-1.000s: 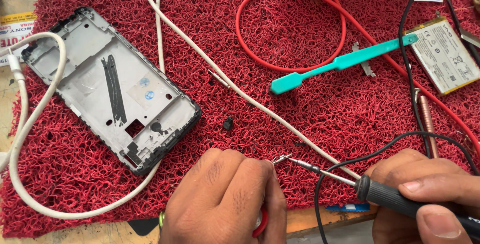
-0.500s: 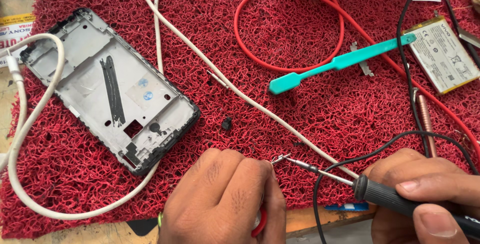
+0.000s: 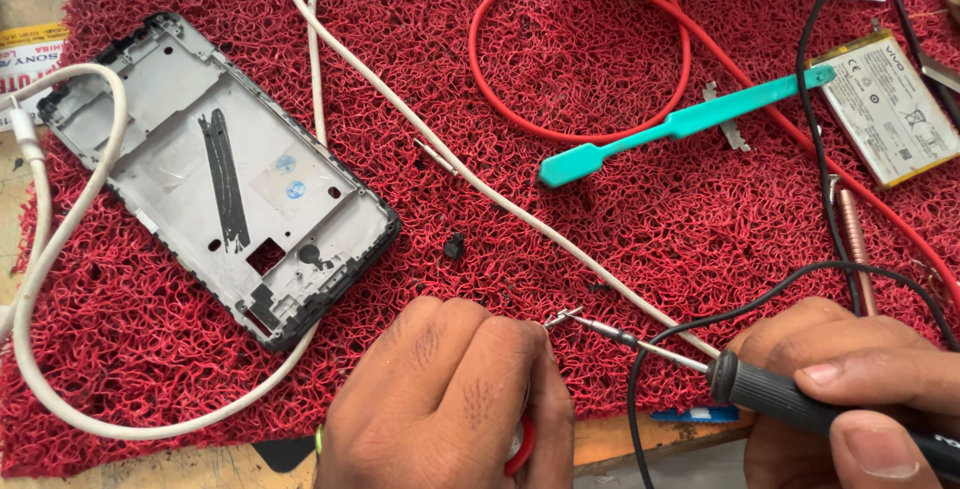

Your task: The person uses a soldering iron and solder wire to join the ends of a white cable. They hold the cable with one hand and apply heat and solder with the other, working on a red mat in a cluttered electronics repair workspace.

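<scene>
Nearest the camera, the left hand [image 3: 450, 399] is curled into a closed grip at the mat's lower edge, knuckles up. Thin bare wire ends [image 3: 560, 317] stick out past its fingertips; something red shows under the palm, but what it is cannot be told. The right hand [image 3: 860, 389] is clenched around the black handle of a soldering iron [image 3: 770, 389], thumb and forefinger pressing along the grip. The iron's metal tip [image 3: 625, 337] points left and meets the wire ends just beside the left fingertips. A black cord [image 3: 700, 324] loops up from the iron over the mat.

All of this lies on a red looped mat [image 3: 650, 229]. Just beyond the left hand, a small black part [image 3: 454, 246] lies alone on the mat. To the left lies a stripped phone frame [image 3: 215, 179], inner side up, tilted diagonally. A white cable [image 3: 40, 249] curves around the frame's left and lower sides, and another run of it crosses the mat diagonally toward the iron.

Further out, a teal brush [image 3: 680, 127] lies slanted, its handle crossing a red cable [image 3: 580, 59] that forms a loop. At the far right a flat battery [image 3: 885, 109] rests near the mat edge, with a copper-coloured rod [image 3: 855, 244] lying below it.
</scene>
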